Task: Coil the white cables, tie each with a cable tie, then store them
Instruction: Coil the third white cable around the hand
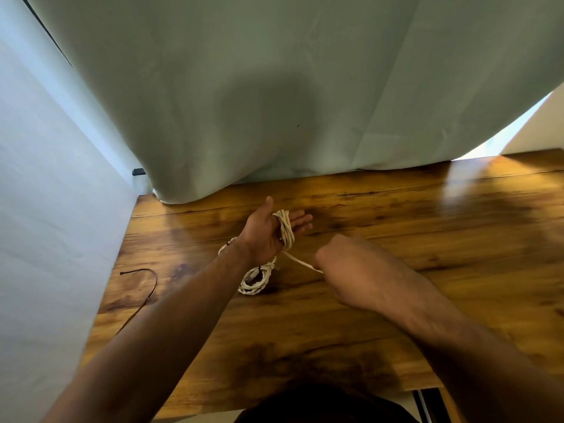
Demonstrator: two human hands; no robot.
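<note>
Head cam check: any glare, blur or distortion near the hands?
Head view: glare patches on the table at far right; right hand motion-blurred, left hand and the white cable wound on it sharper; fisheye bends the curtain edges.

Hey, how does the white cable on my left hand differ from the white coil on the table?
The wound cable wraps the open left hand; the table coil lies flat on the table, with no hand holding it. The wound cable trails a loose end to the right hand, which pinches it; the table coil looks finished, with a dark band across it, perhaps a tie. Both are white and looped.
</note>
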